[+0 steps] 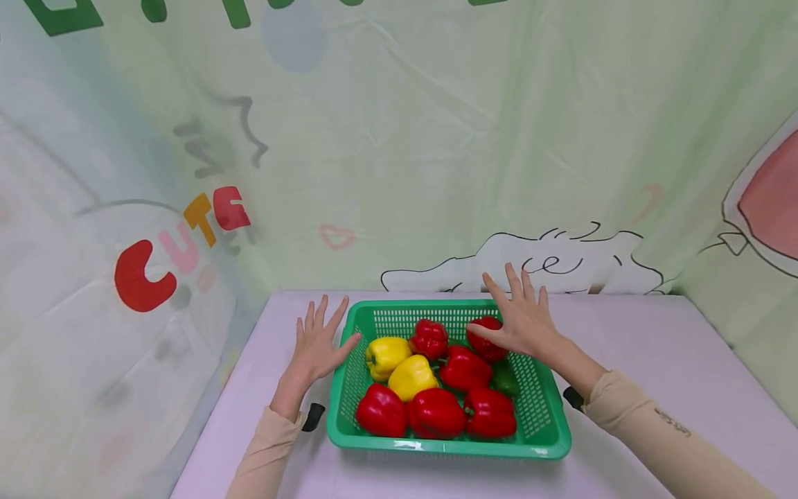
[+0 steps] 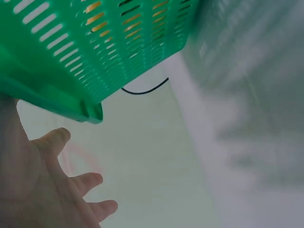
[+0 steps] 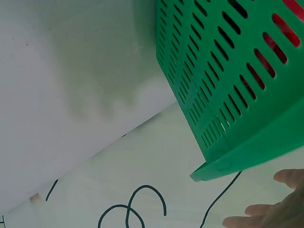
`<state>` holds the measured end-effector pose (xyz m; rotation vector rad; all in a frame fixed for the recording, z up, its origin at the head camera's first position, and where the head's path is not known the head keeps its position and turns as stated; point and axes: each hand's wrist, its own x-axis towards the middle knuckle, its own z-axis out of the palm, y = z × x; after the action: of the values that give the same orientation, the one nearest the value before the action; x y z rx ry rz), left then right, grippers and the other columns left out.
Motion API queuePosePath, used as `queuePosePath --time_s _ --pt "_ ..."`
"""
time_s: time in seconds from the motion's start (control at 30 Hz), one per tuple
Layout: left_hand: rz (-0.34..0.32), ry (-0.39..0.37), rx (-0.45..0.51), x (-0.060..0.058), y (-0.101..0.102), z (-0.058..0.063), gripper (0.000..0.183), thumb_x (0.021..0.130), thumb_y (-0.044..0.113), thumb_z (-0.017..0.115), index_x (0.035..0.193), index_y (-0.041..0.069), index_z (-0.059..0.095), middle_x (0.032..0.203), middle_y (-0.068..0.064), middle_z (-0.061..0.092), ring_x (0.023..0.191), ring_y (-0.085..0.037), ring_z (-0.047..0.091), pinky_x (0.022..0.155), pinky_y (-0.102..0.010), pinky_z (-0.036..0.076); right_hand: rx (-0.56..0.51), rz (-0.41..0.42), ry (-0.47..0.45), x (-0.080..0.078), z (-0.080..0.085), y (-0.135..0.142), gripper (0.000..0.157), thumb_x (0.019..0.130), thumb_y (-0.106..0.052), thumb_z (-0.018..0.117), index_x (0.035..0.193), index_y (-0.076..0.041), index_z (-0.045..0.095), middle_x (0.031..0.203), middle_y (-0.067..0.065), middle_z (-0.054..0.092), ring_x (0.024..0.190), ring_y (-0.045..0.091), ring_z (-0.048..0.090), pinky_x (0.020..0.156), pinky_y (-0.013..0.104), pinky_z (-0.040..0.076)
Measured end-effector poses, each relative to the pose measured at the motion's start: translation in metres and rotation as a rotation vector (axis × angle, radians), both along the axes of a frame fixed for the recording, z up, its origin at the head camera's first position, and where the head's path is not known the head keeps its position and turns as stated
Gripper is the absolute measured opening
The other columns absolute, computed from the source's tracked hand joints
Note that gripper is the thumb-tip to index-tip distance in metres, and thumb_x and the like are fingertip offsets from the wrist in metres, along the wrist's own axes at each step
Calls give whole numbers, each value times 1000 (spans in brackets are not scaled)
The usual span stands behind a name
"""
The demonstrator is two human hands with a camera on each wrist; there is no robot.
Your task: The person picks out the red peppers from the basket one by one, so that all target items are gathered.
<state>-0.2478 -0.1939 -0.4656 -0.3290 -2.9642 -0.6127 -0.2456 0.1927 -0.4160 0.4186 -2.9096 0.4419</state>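
A green plastic basket (image 1: 449,447) with slotted walls stands on the table, holding several bell peppers. Red peppers (image 1: 438,413) fill the front row, and more red ones lie behind. Two yellow peppers (image 1: 413,378) sit at the left, while a green pepper (image 1: 505,379) shows at the right. My left hand (image 1: 316,346) is spread with straight fingers beside the basket's left rim. Over the right back part of the basket, my right hand (image 1: 524,320) has its fingers fanned out, overlapping a red pepper (image 1: 488,338) in the head view. Both hands hold nothing.
The table (image 1: 648,346) has a pale lilac cover. Behind it hangs a light green printed curtain (image 1: 405,152) with drawings and letters, which also closes off the left side. Black straps (image 1: 314,417) are on both wrists.
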Motion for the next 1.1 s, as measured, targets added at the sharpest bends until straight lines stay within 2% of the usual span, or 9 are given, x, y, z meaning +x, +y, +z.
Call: queuePosePath --time_s 0.2,0.6,0.97,1.1 --pt "2 19 22 3 1 -6 79 91 60 51 158 27 24 163 -18 10 147 -45 3 110 -69 6 1 3 -9 2 -1 0 98 81 -59 66 155 -8 28 159 29 7 141 57 8 103 78 6" --pt "6 -53 71 5 -3 -12 80 92 63 48 159 31 17 164 -15 7 148 -41 -1 112 -67 4 19 0 -23 1 -8 1 97 81 -59 66 154 -7 29 158 31 10 139 58 11 102 78 8" --pt "-29 -72 225 3 -4 -21 81 92 56 53 159 27 18 163 -18 10 147 -45 7 112 -66 9 29 8 -20 3 -14 2 95 82 -58 66 153 -7 31 156 32 15 138 58 15 102 78 13" --pt "-47 -77 306 1 -4 -26 81 92 53 54 159 28 16 163 -17 12 146 -45 11 108 -71 14 29 9 -23 3 -15 1 93 82 -57 66 153 -6 32 156 33 15 138 58 16 102 77 14"
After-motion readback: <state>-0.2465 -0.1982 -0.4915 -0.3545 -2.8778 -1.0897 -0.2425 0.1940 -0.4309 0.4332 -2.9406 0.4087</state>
